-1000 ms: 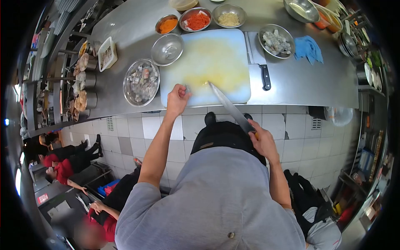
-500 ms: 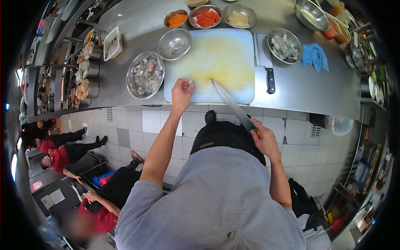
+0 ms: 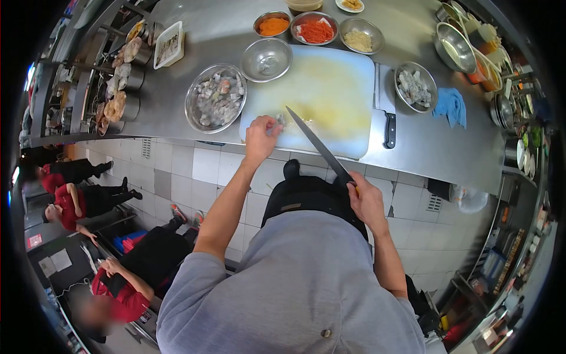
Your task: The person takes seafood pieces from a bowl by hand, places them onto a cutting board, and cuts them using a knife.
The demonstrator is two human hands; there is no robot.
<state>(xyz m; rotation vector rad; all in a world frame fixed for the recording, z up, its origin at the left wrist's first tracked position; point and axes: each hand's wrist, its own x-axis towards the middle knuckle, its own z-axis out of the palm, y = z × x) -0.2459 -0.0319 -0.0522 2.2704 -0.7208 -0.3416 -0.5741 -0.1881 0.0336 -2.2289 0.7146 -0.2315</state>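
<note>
My left hand [image 3: 262, 137] is at the near left part of the white cutting board [image 3: 348, 71], its fingers pinching a small greyish raw shrimp [image 3: 281, 120]. My right hand [image 3: 365, 199] is closed round the handle of a long kitchen knife [image 3: 317, 143]. The blade slants over the board's near edge, its tip just right of the shrimp. Clear scraps [image 3: 308, 124] lie by the blade on the yellow-stained surface. Left of the board stands a metal bowl of raw shrimp [image 3: 213, 100]; another bowl of shrimp pieces [image 3: 415, 88] is on the right.
A bowl with a little clear content [image 3: 266, 61] overlaps the board's far left corner. Behind are bowls of orange shreds [image 3: 273, 26], red shreds [image 3: 314, 29] and pale bits [image 3: 358, 40]. A cleaver [image 3: 386, 97] and blue cloth [image 3: 451, 107] lie right. Several people in red are at left.
The view has shifted, so the board appears farther right. Over the board, the knife tip has moved left, closer to my left hand. Both hands keep their hold.
</note>
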